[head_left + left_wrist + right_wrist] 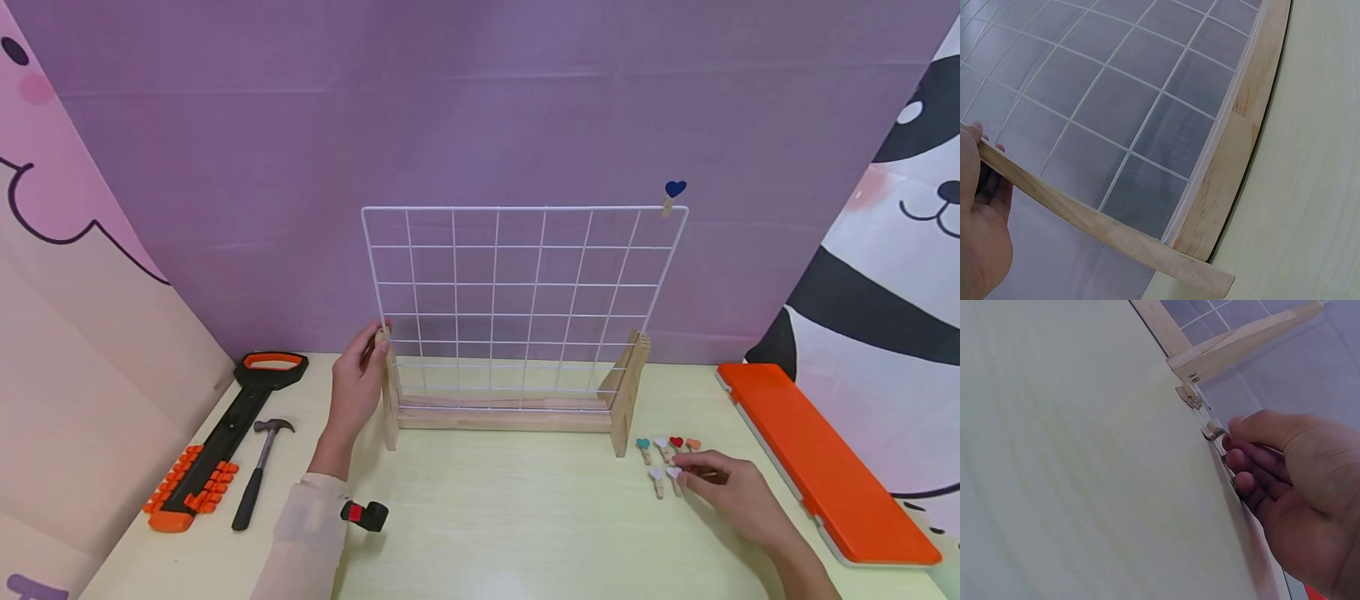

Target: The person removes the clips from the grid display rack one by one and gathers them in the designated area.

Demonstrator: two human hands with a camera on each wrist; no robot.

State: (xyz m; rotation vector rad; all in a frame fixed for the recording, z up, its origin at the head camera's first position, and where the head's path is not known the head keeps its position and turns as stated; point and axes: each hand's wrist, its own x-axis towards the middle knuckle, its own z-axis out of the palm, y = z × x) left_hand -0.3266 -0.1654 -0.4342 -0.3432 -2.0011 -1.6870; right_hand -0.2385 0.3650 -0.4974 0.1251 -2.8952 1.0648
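A white wire grid (pixel 495 284) stands upright in a wooden stand (pixel 504 418). My left hand (pixel 356 390) grips the top of the stand's left upright, which the left wrist view shows as a wooden side piece (pixel 1110 234) between thumb and fingers. On the table to the right lie several small clothespins with hearts, among them a teal one (pixel 643 445) and a red one (pixel 677 442). My right hand (pixel 742 498) pinches a white-heart clothespin (pixel 674 473) between thumb and forefinger, low at the tabletop. A blue-heart clothespin (pixel 674 190) is clipped on the grid's top right corner.
At the left lie a black and orange saw-like tool (pixel 240 425) with orange clips and a claw hammer (pixel 258 475). A long orange case (pixel 825 458) lies along the right. A purple backdrop (pixel 495 100) rises behind the table.
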